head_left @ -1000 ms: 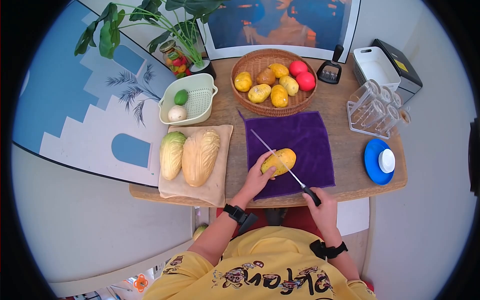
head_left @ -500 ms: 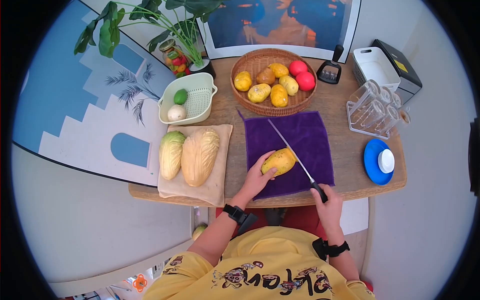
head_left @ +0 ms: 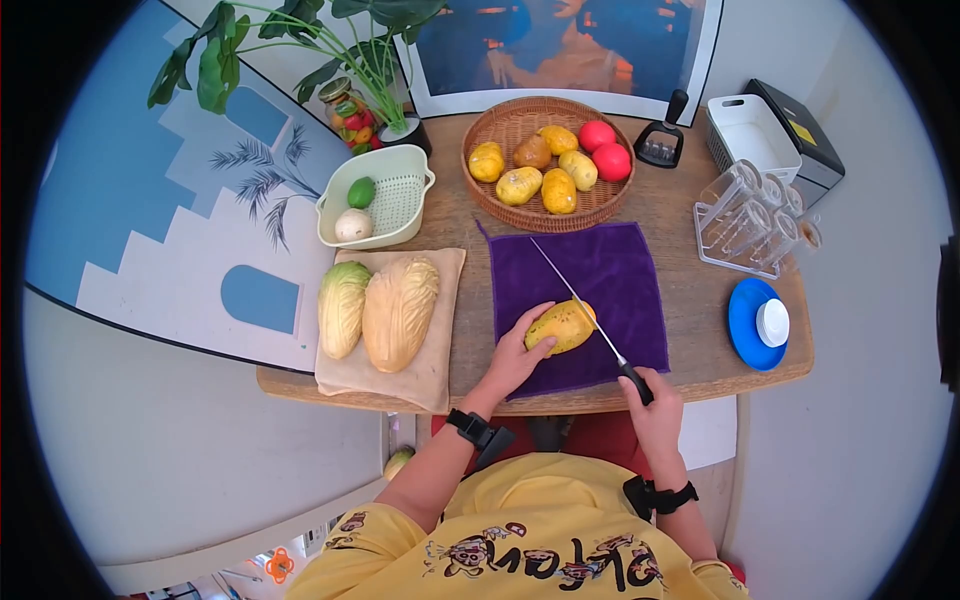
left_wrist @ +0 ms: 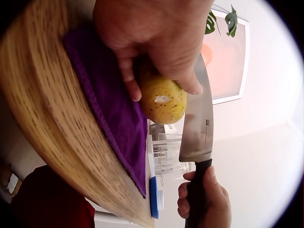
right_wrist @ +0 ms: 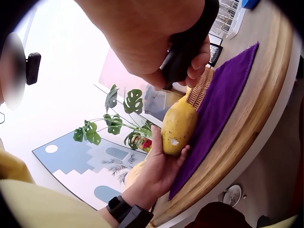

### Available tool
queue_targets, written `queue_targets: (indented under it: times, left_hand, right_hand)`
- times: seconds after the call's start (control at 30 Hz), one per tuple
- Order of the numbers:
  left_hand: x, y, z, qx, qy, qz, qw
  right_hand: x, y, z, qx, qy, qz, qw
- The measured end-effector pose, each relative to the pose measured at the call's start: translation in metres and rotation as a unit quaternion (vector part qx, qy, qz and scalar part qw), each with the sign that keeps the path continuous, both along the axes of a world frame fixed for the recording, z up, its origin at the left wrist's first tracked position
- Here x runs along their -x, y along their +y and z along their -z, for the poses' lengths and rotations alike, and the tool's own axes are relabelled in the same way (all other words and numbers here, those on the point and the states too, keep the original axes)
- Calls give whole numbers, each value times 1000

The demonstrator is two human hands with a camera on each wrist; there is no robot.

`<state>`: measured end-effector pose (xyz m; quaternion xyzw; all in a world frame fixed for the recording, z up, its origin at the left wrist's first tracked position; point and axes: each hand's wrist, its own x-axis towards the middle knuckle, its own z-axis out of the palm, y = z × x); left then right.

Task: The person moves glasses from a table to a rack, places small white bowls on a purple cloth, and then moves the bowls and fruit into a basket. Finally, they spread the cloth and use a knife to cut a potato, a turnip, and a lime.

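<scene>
My left hand (head_left: 514,352) holds a yellow, dark-speckled oval fruit (head_left: 557,329), thumb on the near side, over a purple cloth (head_left: 628,275). In the left wrist view, a pale patch marks the end of the fruit (left_wrist: 166,107). My right hand (head_left: 656,412) grips the black handle of a kitchen knife (head_left: 560,276), whose long blade slants up and left across the fruit's right end. Seen from the left wrist, the broad blade of the knife (left_wrist: 198,124) stands beside the fruit, close to the left thumb. In the right wrist view, the right hand (right_wrist: 142,42) hides most of the blade.
Behind the cloth stands a wicker basket (head_left: 485,205) of yellow and red produce. Two cabbages (head_left: 402,315) lie on a beige cloth at left, below a pale green colander (head_left: 400,200). A glass rack (head_left: 750,225) and a blue plate (head_left: 748,345) are at right.
The knife has shifted from over the fruit's middle to its right end, going slightly past it and back. My right hand moved a little right; my left hand stays on the fruit.
</scene>
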<state>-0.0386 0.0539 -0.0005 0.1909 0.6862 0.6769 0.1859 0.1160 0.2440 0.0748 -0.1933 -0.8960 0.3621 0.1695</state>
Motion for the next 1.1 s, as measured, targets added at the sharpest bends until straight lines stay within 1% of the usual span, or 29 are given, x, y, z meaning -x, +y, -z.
queue_targets:
  times: [0.07, 0.1, 0.2, 0.3, 0.37, 0.5, 0.57, 0.73, 0.83, 0.9, 0.93, 1.0, 1.03, 1.1]
  left_hand:
    - [1, 0, 7, 6, 42, -4, 999]
    - [2, 0, 8, 6, 41, -4, 999]
    - [2, 0, 3, 17, 39, -1, 999]
    - [1, -1, -2, 27, 22, 4, 999]
    - [1, -1, -3, 16, -11, 7, 1000]
    - [0, 0, -4, 22, -3, 0, 1000]
    - [-1, -1, -5, 32, -19, 2, 999]
    - [0, -1, 0, 39, -7, 1, 999]
    - [0, -1, 0, 36, -5, 3, 999]
    - [0, -1, -1, 33, -8, 6, 999]
    - [0, -1, -1, 36, -7, 6, 999]
    - [0, -1, -2, 38, -5, 6, 999]
    - [0, -1, -2, 43, 2, 5, 999]
    - [0, -1, -1, 47, 9, 5, 999]
  right_hand:
    - [-1, 2, 1, -12, 3, -8, 1000]
    - [-2, 2, 2, -24, 7, -16, 1000]
    - [-3, -2, -2, -4, 1, -21, 1000]
    - [-2, -4, -1, -5, 13, -21, 1000]
    - [-2, -4, 1, -7, 13, -23, 1000]
    - [-3, -5, -1, -29, 11, -34, 999]
    - [-4, -6, -1, -23, 5, -35, 999]
    - [-4, -7, -2, -11, 4, -41, 999]
    - [-4, -3, 0, -6, 19, -29, 999]
    - [-3, 0, 1, 4, 11, 6, 1000]
    - [-3, 1, 1, 3, 11, 6, 1000]
    - [-4, 4, 0, 3, -21, 22, 1000]
    - [-4, 5, 1, 3, -21, 22, 1000]
    - [-5, 7, 4, -31, -4, 3, 1000]
